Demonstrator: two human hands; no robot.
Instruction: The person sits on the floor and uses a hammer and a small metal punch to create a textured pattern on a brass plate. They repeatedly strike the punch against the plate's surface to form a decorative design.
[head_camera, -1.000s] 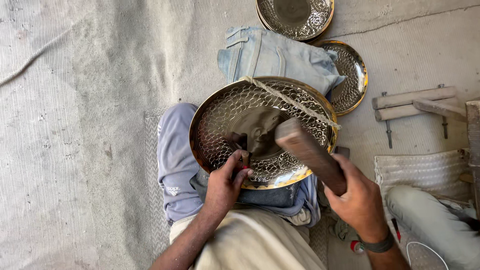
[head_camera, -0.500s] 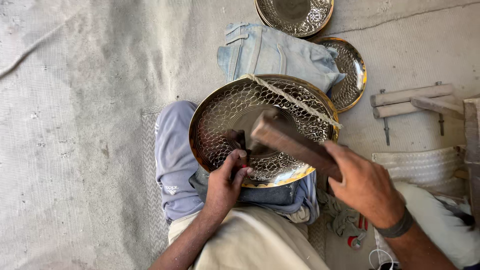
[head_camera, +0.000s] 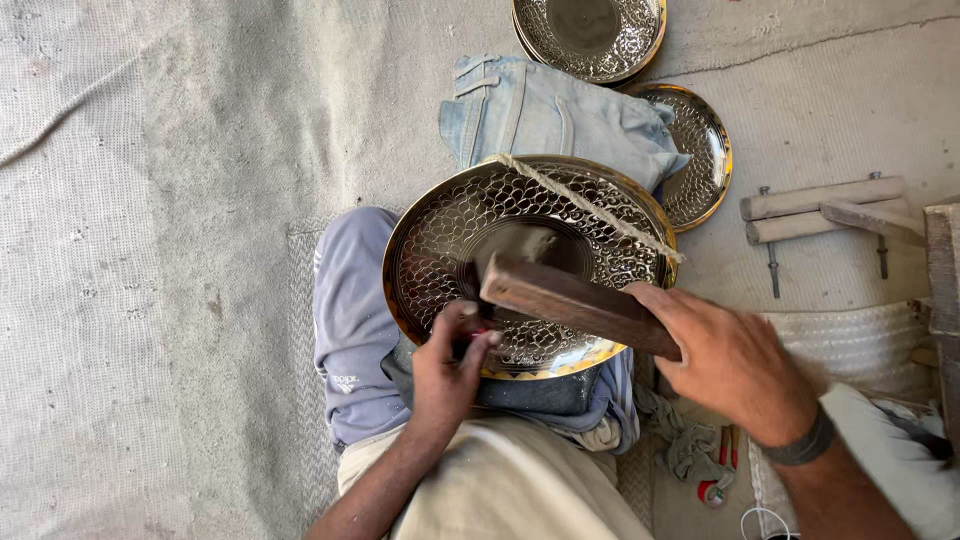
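Observation:
A large round metal tray with a scale-like embossed pattern and a brass rim rests on my lap over folded cloth. A cord crosses its upper right part. My left hand pinches a small dark punch tool upright on the tray's lower pattern. My right hand grips a dark wooden block by one end. The block's far end lies right above the top of the punch.
Two more patterned round trays lie on the floor beyond, one at the top and one half under folded jeans. A wooden clamp sits at the right. Small red-handled tools lie by my right knee.
My right hand swung the wooden block leftward and down, from raised over the tray's right side to over the punch. The left hand stayed on the punch.

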